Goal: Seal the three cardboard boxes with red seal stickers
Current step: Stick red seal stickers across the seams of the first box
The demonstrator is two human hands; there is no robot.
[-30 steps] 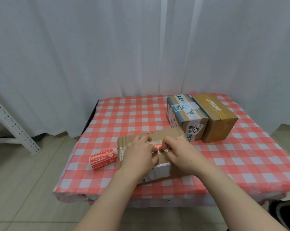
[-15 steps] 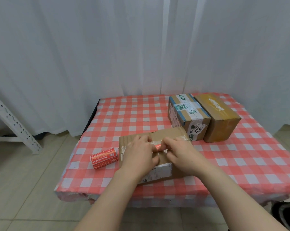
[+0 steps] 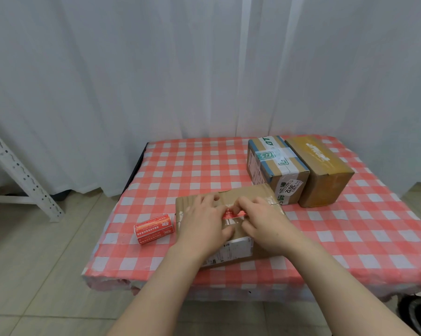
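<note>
Three boxes on checked tablecloth (image 3: 192, 170). At left, red sticker roll (image 3: 154, 229) lies on side, just beside near box (image 3: 252, 194). Left hand (image 3: 204, 224) rests flat on near box top, fingers straight, gripping nothing. Red seal sticker (image 3: 231, 213) sits on box top between hands. Right hand (image 3: 265, 221), fingers curled, pinches sticker's right end. Behind, to right: taped box (image 3: 275, 166) touching brown box (image 3: 321, 170).
</note>
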